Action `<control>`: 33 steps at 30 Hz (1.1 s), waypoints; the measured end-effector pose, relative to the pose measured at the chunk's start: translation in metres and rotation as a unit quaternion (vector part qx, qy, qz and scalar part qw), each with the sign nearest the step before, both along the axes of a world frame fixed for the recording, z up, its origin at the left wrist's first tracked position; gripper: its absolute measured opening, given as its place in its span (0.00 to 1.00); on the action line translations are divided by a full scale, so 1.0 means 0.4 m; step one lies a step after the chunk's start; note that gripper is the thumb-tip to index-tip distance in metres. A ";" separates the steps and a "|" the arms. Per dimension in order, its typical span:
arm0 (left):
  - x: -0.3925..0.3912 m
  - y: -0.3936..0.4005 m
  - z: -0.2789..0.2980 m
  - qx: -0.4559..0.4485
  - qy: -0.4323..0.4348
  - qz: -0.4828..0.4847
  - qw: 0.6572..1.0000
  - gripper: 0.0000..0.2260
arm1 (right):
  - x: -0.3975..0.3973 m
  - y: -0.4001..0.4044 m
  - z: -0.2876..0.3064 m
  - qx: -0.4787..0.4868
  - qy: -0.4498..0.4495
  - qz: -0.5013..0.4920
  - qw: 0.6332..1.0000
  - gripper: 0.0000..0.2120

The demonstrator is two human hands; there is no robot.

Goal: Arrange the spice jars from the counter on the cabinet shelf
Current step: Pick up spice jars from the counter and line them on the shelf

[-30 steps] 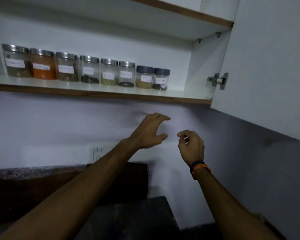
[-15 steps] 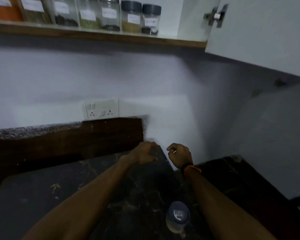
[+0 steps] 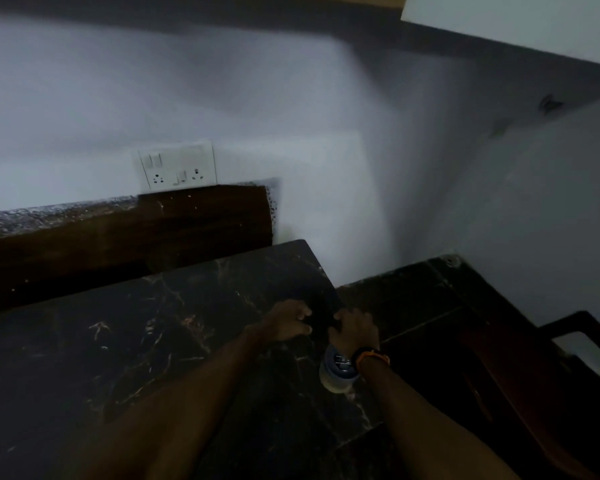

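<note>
Both hands are down over the dark marble bench [image 3: 153, 341], near its right edge. One spice jar [image 3: 336, 374] stands upright there, dark lid up, partly hidden under the right wrist and its orange band [image 3: 373, 356]. It is at about 6 o'clock from the right hand [image 3: 355, 329], just beside the wrist.

Left hand [image 3: 286, 322]: fingers [image 3: 303, 315] loosely curled, holding nothing that I can see. Right hand: knuckles up, fingers bent down, too dark and blurred to tell if it grips anything.

Cabinet shelf is out of view; only its wood edge [image 3: 361, 0] and the open door [image 3: 516, 26] show at 12 to 1 o'clock. Wall socket [image 3: 177, 166] is at 11 o'clock, well clear.

Step in hand, as I read it: pick up this jar.
- The right hand has overshot it; pull back toward 6 o'clock before closing.
- Grip the glass body, not the lid alone; the lid may be loose.
- The jar is close to the bench edge, so don't nudge it toward 3 o'clock.
- Lift straight up and keep it upright on the way to the shelf.
</note>
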State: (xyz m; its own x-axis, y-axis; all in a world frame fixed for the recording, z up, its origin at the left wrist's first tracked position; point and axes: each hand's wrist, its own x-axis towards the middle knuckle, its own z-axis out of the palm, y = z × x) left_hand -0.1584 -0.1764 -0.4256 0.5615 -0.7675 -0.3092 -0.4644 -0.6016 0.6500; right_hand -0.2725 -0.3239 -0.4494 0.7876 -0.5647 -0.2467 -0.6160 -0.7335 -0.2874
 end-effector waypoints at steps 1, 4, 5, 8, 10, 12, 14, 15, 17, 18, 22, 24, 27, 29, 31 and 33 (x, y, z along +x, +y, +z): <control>-0.008 0.000 -0.014 0.006 0.011 0.007 1.000 0.20 | -0.014 0.009 -0.018 0.000 0.014 -0.013 1.000 0.25; -0.031 0.009 -0.054 0.026 0.032 0.016 0.999 0.20 | -0.048 0.038 -0.062 0.017 0.044 -0.062 0.997 0.39; -0.036 0.012 -0.066 0.029 0.044 0.018 0.998 0.20 | -0.059 0.045 -0.076 0.026 0.059 -0.067 0.996 0.44; -0.053 0.025 -0.097 0.025 0.092 0.035 0.995 0.22 | -0.085 0.063 -0.115 0.056 0.102 -0.074 0.990 0.55; -0.063 0.030 -0.115 0.022 0.096 0.043 0.994 0.21 | -0.088 0.069 -0.132 0.061 0.095 -0.087 0.990 0.55; -0.069 0.032 -0.126 0.022 0.101 0.055 0.993 0.20 | -0.084 0.071 -0.137 0.048 0.079 -0.088 0.992 0.52; -0.071 0.036 -0.129 0.015 0.123 0.074 0.989 0.19 | -0.077 0.069 -0.135 0.050 0.076 -0.083 0.992 0.50; -0.070 0.039 -0.131 0.013 0.138 0.087 0.987 0.19 | -0.073 0.067 -0.133 0.060 0.074 -0.083 0.992 0.48; -0.072 0.051 -0.138 0.003 0.169 0.128 0.977 0.18 | -0.060 0.061 -0.122 0.093 0.059 -0.084 0.990 0.46; -0.076 0.059 -0.143 -0.010 0.188 0.156 0.970 0.18 | -0.053 0.057 -0.113 0.116 0.043 -0.080 0.989 0.46; -0.095 0.102 -0.142 -0.060 0.299 0.277 0.911 0.13 | -0.007 0.045 -0.060 0.212 -0.028 -0.009 0.977 0.38; -0.097 0.129 -0.137 -0.078 0.374 0.324 0.865 0.16 | 0.019 0.043 -0.030 0.250 -0.045 0.038 0.967 0.34; -0.091 0.159 -0.124 -0.107 0.491 0.372 0.781 0.24 | 0.054 0.045 0.019 0.286 -0.054 0.113 0.950 0.36; -0.086 0.167 -0.124 -0.143 0.550 0.387 0.726 0.26 | 0.073 0.049 0.047 0.321 -0.066 0.151 0.933 0.36; -0.081 0.172 -0.123 -0.197 0.596 0.390 0.673 0.29 | 0.091 0.058 0.075 0.364 -0.074 0.179 0.911 0.36; -0.079 0.179 -0.115 -0.249 0.628 0.383 0.630 0.28 | 0.108 0.064 0.099 0.386 -0.080 0.201 0.897 0.37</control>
